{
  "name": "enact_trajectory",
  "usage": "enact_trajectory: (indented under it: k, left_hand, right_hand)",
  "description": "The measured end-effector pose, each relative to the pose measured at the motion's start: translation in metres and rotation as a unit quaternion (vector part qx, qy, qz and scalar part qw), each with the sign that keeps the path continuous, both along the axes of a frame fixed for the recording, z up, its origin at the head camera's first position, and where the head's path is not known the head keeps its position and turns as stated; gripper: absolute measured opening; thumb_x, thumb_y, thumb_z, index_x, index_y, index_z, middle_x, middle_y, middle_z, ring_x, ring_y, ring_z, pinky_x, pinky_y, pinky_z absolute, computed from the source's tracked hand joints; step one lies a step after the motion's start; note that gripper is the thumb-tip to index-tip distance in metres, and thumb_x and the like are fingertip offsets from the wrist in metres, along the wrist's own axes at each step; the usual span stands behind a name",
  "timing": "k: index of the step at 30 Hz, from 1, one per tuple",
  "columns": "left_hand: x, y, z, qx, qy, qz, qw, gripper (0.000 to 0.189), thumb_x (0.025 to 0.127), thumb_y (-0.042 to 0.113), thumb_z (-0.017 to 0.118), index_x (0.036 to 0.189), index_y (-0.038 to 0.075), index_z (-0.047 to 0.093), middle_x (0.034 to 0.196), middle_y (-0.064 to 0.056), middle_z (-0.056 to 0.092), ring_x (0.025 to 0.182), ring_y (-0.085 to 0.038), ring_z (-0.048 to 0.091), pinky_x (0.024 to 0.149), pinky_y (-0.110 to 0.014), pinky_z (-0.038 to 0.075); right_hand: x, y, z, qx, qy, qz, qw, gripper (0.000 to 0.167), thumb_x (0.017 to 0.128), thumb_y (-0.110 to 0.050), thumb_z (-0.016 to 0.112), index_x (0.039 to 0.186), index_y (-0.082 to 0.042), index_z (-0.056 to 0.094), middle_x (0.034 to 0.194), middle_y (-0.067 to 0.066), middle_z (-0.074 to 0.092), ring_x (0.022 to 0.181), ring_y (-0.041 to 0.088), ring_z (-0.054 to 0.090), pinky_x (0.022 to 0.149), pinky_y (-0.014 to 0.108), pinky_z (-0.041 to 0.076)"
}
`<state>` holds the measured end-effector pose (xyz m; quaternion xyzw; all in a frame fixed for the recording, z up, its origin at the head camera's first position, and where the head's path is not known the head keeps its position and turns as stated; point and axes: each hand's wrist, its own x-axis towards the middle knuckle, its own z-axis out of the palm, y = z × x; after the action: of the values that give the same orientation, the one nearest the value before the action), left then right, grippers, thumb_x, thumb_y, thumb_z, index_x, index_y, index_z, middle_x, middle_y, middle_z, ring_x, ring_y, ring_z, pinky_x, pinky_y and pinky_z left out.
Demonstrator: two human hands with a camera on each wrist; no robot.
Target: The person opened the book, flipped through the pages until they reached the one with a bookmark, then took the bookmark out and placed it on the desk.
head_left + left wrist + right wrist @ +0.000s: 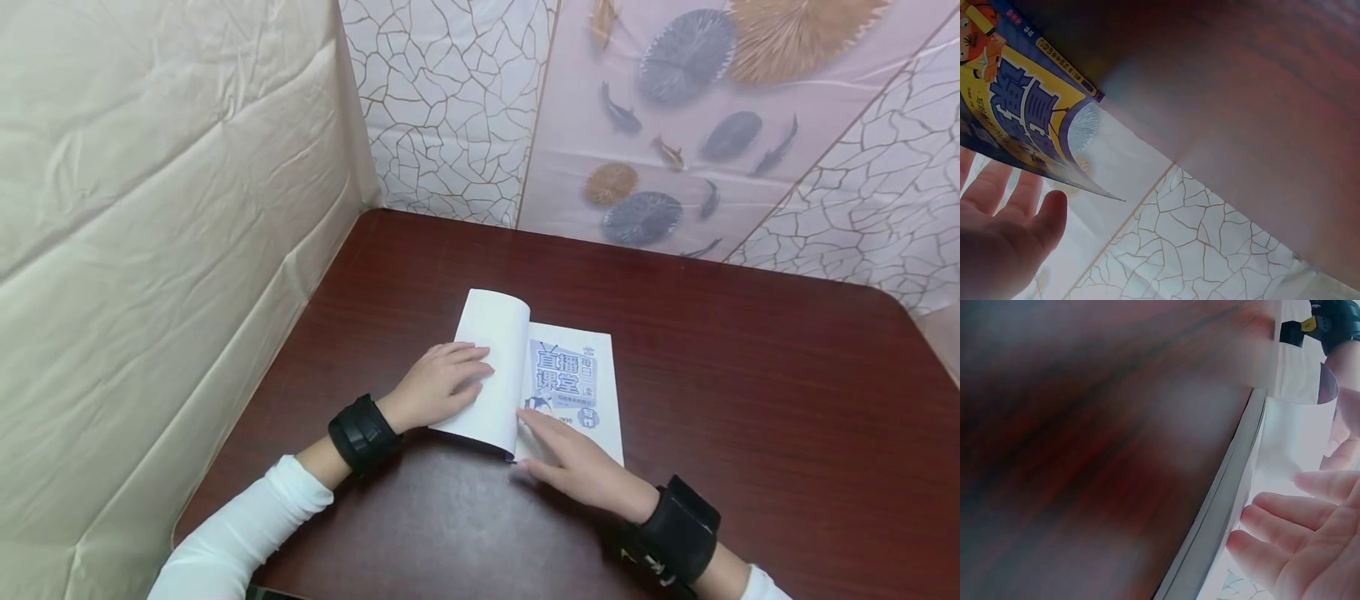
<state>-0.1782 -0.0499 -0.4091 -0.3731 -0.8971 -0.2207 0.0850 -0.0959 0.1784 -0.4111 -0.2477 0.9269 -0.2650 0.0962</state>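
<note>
A paperback book [572, 375] lies on the table with its front cover [495, 329] swung over to the left, showing a white inner side and a title page printed in blue. My left hand [444, 382] rests on that white side, fingers spread. From below, the left wrist view shows the cover's blue-and-yellow outside [1029, 112] with a cartoon figure, standing curved above the table. My right hand [576, 463] lies over the lower part of the title page, its fingers extended toward the spine. The right wrist view shows the page block [1225, 487] beside those fingers.
The dark reddish-brown table [750, 400] has rounded far corners. A cream padded cloth wall [187, 208] borders it on the left, and a patterned wall covering [450, 100] rises behind. Black wrist bands [365, 433] sit on both wrists. A dark object [270, 593] shows at the bottom edge.
</note>
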Motion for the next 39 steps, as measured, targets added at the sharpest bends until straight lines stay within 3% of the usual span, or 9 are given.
enact_trajectory:
  k: [8, 13, 26, 39]
  left_hand:
    - [0.0, -0.001, -0.002, -0.013, -0.029, 0.007, 0.9995, 0.027, 0.085, 0.022, 0.055, 0.11, 0.017, 0.062, 0.124, -0.002, 0.055, 0.117, -0.018, 0.048, 0.1, -0.036, 0.035]
    - [0.0, -0.002, -0.002, -0.014, -0.035, 0.009, 0.9992, 0.026, 0.085, 0.021, 0.055, 0.109, 0.016, 0.063, 0.123, -0.002, 0.056, 0.116, -0.018, 0.049, 0.1, -0.035, 0.036]
    - [-0.002, -0.003, -0.005, -0.019, -0.049, 0.014, 0.9985, 0.023, 0.086, 0.02, 0.053, 0.106, 0.016, 0.063, 0.121, -0.002, 0.057, 0.114, -0.017, 0.05, 0.097, -0.034, 0.039]
    - [-0.004, -0.003, -0.009, -0.021, -0.051, 0.014, 0.9984, 0.023, 0.086, 0.02, 0.053, 0.106, 0.016, 0.063, 0.121, -0.001, 0.057, 0.112, -0.017, 0.052, 0.094, -0.034, 0.041]
  right_hand:
    - [-0.002, 0.008, -0.003, 0.082, 0.087, 0.022, 0.9926, 0.056, 0.074, -0.033, 0.069, 0.12, -0.005, 0.053, 0.127, 0.015, 0.049, 0.117, 0.027, 0.048, 0.092, 0.04, 0.042]
    - [-0.002, 0.015, -0.003, 0.107, 0.116, 0.022, 0.9872, 0.052, 0.069, -0.029, 0.074, 0.113, -0.007, 0.058, 0.124, 0.015, 0.052, 0.113, 0.026, 0.051, 0.087, 0.038, 0.046]
    - [-0.001, 0.025, -0.003, 0.141, 0.135, 0.013, 0.9808, 0.052, 0.065, -0.023, 0.076, 0.111, -0.006, 0.06, 0.125, 0.013, 0.052, 0.113, 0.025, 0.051, 0.084, 0.037, 0.047]
    - [-0.002, 0.029, 0.0, 0.138, 0.115, 0.02, 0.9835, 0.047, 0.07, -0.026, 0.073, 0.111, -0.006, 0.06, 0.125, 0.011, 0.053, 0.111, 0.024, 0.053, 0.082, 0.037, 0.048]
